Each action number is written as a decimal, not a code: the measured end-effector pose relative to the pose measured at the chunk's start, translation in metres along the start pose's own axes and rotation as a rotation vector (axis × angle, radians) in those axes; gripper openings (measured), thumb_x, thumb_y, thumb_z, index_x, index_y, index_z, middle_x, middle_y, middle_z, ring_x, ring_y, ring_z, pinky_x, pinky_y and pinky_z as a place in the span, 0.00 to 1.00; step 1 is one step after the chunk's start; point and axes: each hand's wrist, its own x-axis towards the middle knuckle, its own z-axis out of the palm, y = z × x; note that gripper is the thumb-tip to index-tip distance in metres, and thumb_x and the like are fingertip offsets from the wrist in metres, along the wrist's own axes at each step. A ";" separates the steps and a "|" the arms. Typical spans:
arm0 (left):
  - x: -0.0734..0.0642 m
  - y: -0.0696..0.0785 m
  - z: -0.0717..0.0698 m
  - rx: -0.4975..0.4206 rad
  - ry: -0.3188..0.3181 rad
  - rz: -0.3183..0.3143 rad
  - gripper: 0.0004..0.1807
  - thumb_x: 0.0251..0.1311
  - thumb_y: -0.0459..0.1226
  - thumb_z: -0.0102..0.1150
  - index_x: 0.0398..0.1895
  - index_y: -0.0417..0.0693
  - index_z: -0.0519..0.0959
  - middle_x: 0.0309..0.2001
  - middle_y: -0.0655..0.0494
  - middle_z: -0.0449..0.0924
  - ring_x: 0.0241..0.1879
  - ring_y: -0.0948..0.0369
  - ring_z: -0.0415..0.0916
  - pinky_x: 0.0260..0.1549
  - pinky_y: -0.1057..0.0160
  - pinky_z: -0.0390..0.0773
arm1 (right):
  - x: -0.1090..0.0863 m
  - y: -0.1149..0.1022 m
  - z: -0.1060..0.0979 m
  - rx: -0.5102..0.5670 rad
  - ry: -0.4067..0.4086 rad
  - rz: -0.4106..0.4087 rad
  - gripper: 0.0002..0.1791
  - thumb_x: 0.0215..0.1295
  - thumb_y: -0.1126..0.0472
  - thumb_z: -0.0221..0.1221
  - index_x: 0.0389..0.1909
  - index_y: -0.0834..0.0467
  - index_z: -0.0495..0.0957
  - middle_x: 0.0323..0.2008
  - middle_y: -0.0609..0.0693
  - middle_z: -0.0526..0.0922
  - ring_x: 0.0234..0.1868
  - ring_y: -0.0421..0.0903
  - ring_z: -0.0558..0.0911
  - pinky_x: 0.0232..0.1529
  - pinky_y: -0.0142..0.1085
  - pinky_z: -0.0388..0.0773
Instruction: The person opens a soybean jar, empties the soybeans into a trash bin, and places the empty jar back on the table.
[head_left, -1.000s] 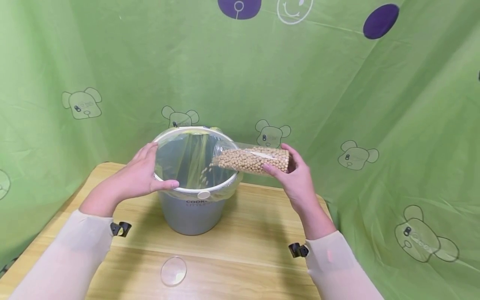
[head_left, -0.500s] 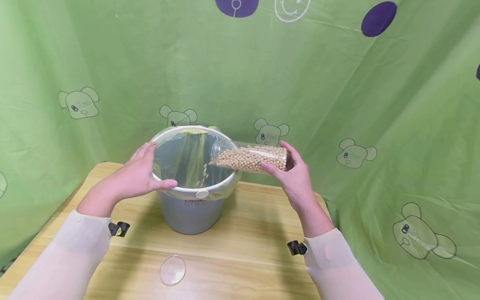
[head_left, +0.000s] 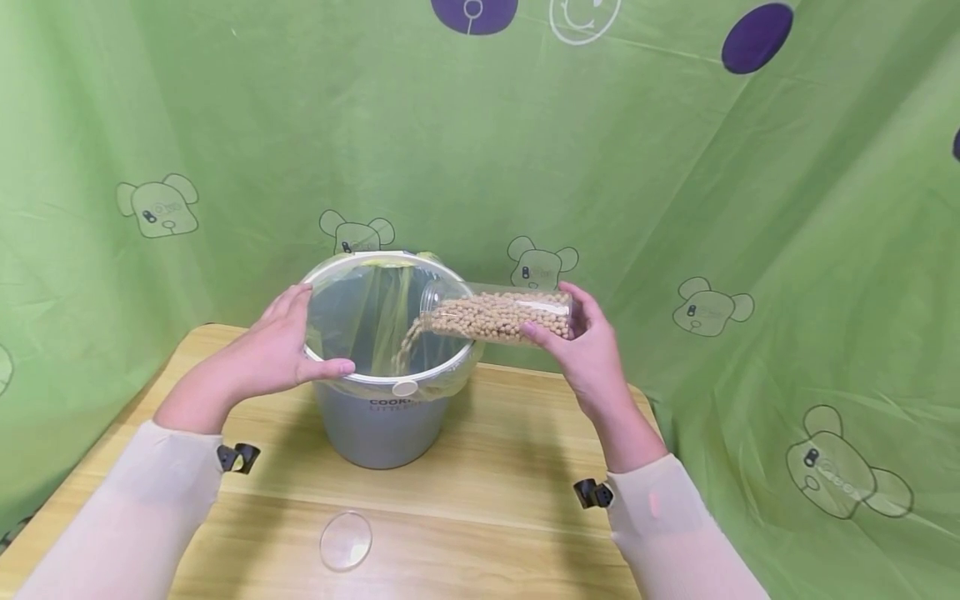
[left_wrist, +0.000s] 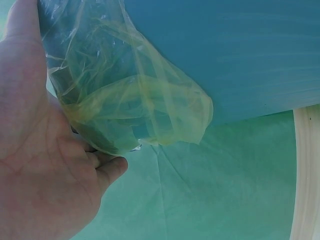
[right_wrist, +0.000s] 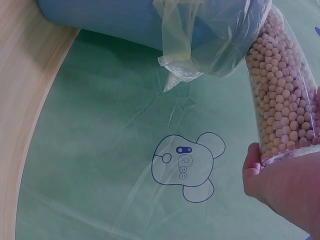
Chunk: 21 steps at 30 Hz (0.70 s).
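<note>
In the head view, my right hand [head_left: 588, 358] grips the base end of a clear jar [head_left: 498, 315] full of round beige beans. The jar lies nearly level, its mouth over the right rim of a grey-blue bucket [head_left: 382, 433]. A stream of beans [head_left: 406, 340] falls from the mouth into the bucket. My left hand [head_left: 266, 342] rests spread against the bucket's left rim, thumb along the front edge. In the left wrist view its palm lies beside the bunched translucent yellow liner [left_wrist: 145, 110]. The bucket's bottom is hidden from the head camera.
A clear round lid [head_left: 346, 541] lies on the wooden table [head_left: 480, 492] in front of the bucket. Green cloth [head_left: 637, 167] printed with bear faces hangs behind the table and at its sides.
The trickle of beans has thickened into a denser stream. The bean level in the jar looks slightly lower near its base. Both hands stay almost in place.
</note>
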 end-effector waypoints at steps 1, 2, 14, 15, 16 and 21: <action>0.000 0.000 0.000 0.001 0.001 0.001 0.84 0.54 0.79 0.64 0.86 0.29 0.30 0.88 0.30 0.24 0.88 0.31 0.27 0.85 0.28 0.40 | 0.000 0.000 0.000 0.000 0.000 -0.001 0.54 0.64 0.60 0.77 0.86 0.49 0.58 0.71 0.58 0.73 0.66 0.49 0.78 0.61 0.22 0.83; 0.000 0.000 0.000 0.001 0.001 0.001 0.84 0.54 0.79 0.65 0.86 0.29 0.30 0.88 0.30 0.24 0.88 0.31 0.27 0.85 0.28 0.40 | 0.000 0.000 0.000 0.000 -0.001 -0.002 0.54 0.64 0.60 0.77 0.86 0.49 0.58 0.71 0.58 0.73 0.66 0.49 0.79 0.61 0.22 0.83; 0.000 -0.001 0.001 0.009 0.007 0.012 0.83 0.54 0.78 0.64 0.86 0.28 0.31 0.88 0.29 0.25 0.88 0.31 0.28 0.85 0.28 0.41 | 0.000 -0.003 0.000 -0.035 -0.003 -0.006 0.54 0.63 0.56 0.78 0.86 0.46 0.58 0.73 0.56 0.73 0.70 0.50 0.77 0.70 0.28 0.80; 0.000 -0.001 0.001 0.009 0.007 0.012 0.83 0.54 0.78 0.65 0.86 0.28 0.31 0.88 0.29 0.25 0.88 0.31 0.28 0.85 0.28 0.41 | 0.000 -0.003 0.000 -0.026 -0.005 -0.007 0.54 0.63 0.57 0.78 0.86 0.46 0.58 0.72 0.57 0.73 0.68 0.51 0.78 0.68 0.28 0.81; 0.000 -0.001 0.001 0.010 0.006 0.012 0.83 0.55 0.78 0.65 0.86 0.28 0.31 0.88 0.29 0.25 0.88 0.31 0.28 0.85 0.28 0.41 | 0.000 -0.003 0.000 -0.027 -0.007 -0.009 0.54 0.63 0.57 0.78 0.86 0.46 0.58 0.72 0.57 0.74 0.68 0.51 0.78 0.67 0.27 0.82; 0.000 -0.001 0.001 0.010 0.002 0.009 0.83 0.55 0.79 0.64 0.86 0.29 0.30 0.88 0.30 0.25 0.88 0.32 0.28 0.85 0.28 0.41 | 0.001 -0.004 0.000 -0.029 -0.006 -0.010 0.55 0.63 0.57 0.78 0.87 0.47 0.58 0.71 0.58 0.75 0.66 0.51 0.79 0.62 0.24 0.83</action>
